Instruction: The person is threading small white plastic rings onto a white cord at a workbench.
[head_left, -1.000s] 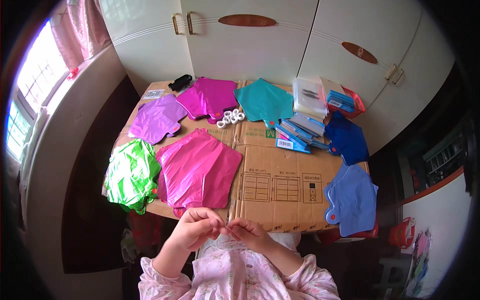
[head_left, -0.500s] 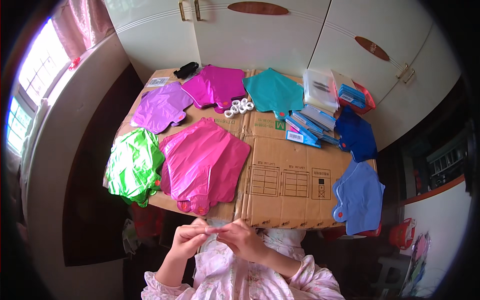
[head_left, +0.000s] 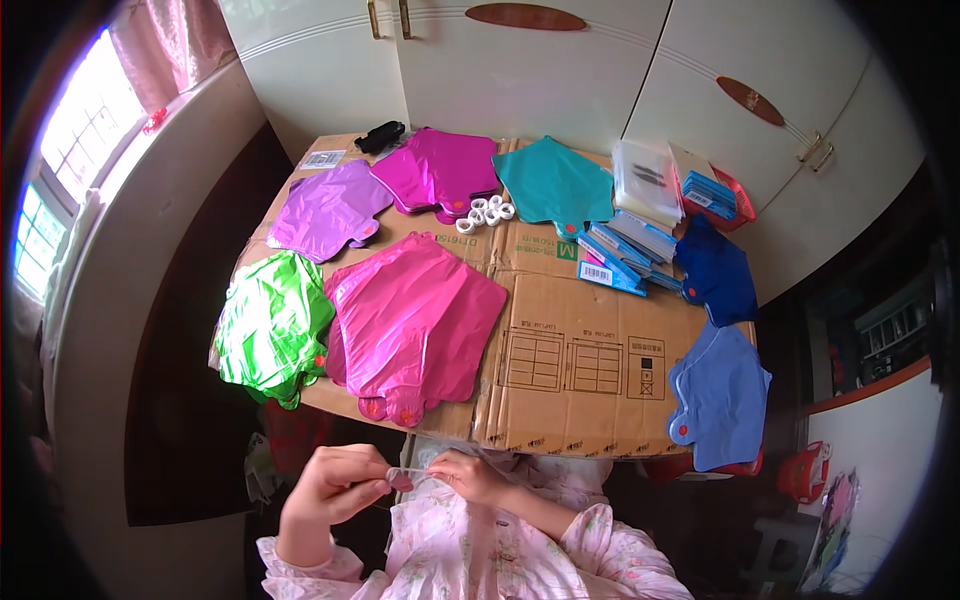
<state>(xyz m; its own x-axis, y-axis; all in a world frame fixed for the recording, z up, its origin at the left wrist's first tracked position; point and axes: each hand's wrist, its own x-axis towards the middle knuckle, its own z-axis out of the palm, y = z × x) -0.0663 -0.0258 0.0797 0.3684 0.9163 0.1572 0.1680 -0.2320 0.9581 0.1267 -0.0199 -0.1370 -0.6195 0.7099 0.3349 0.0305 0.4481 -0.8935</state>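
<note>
In front of my chest, beyond the near edge of the cardboard, my left hand [head_left: 343, 482] is closed in a pinch. My right hand [head_left: 470, 475] is closed too, a short way to its right. A thin whitish strand [head_left: 411, 469] stretches between the fingers of both hands. Its exact kind is too fine to make out. Closest to the hands on the cardboard lies a stack of shiny pink foil balloons [head_left: 415, 325], flat, their tabs toward me. Left of it is a crumpled green foil balloon stack [head_left: 270, 325].
Flat lilac [head_left: 325, 210], magenta [head_left: 435, 170], teal [head_left: 553, 185], dark blue [head_left: 717, 270] and light blue foil balloons [head_left: 722, 395] ring the cardboard surface [head_left: 560, 420]. Several small white rolls [head_left: 484, 214] sit at the back. Blue-and-white boxes [head_left: 612, 275], clear plastic bags [head_left: 645, 180] and a red basket [head_left: 742, 205] stand at back right.
My hands have drawn apart, the left moving left and the right staying near its place. The strand now shows between them. The view has shifted slightly.
</note>
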